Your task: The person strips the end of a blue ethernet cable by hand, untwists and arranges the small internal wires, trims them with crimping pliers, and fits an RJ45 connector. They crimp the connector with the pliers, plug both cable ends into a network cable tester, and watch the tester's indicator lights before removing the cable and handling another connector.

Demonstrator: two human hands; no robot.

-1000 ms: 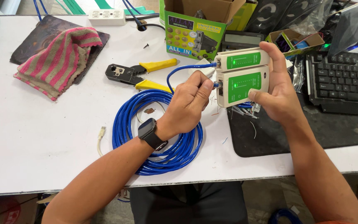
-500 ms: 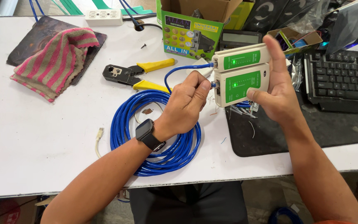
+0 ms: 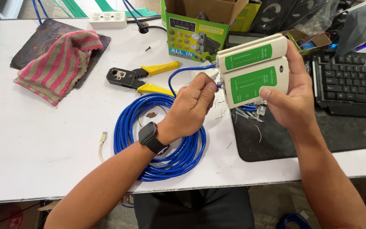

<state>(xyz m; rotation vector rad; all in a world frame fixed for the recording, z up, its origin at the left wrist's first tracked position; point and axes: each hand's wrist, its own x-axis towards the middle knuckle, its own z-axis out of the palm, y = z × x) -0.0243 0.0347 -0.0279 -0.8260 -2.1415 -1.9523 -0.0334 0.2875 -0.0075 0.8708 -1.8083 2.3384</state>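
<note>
**Cable end pinched at tester**

Striped cloth [image 3: 58, 63] upper left, crimping tool [image 3: 142, 78] beside it. Blue cable coil [image 3: 159, 135] lies centre on the white tabletop [image 3: 34, 144]. Left hand [image 3: 189, 106] pinches the cable plug at the tester's side. Right hand [image 3: 293, 101] grips the cream-and-green cable tester [image 3: 253, 70], right of centre, raised. Keyboard [image 3: 350, 85] far right.

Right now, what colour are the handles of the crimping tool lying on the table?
Yellow handles, with a black head, on the crimping tool; the head view shows it.
</note>
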